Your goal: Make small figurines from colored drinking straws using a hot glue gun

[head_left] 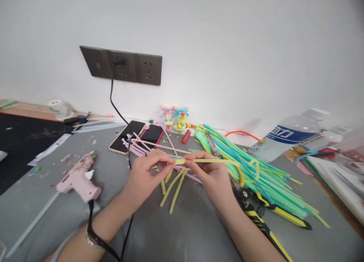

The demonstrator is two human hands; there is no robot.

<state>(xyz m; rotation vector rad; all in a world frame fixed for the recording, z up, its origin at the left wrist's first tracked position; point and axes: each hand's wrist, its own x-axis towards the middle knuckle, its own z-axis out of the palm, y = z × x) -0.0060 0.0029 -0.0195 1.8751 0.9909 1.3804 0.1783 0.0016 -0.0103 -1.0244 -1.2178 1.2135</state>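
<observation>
My left hand (145, 178) and my right hand (212, 174) meet above the middle of the grey table. Both pinch a yellow pipe cleaner (214, 161) between thumb and forefinger, at a thicker wrapped spot. One long end of it points right, past my right hand. Several short yellow pipe cleaner ends (173, 193) hang below the fingers; whether they all join the wrapped spot I cannot tell. Behind my hands lie pink pipe cleaners (138, 148), partly covered by the fingers.
A pink glue gun (78, 182) lies left, its black cord passing my left forearm. Right are a pile of green pipe cleaners (273, 186), yellow-black pliers (256, 209) and a leaning water bottle (284, 135). Two phones (127, 137), a red lighter (186, 137) and small fuzzy figures (181, 120) are near the wall.
</observation>
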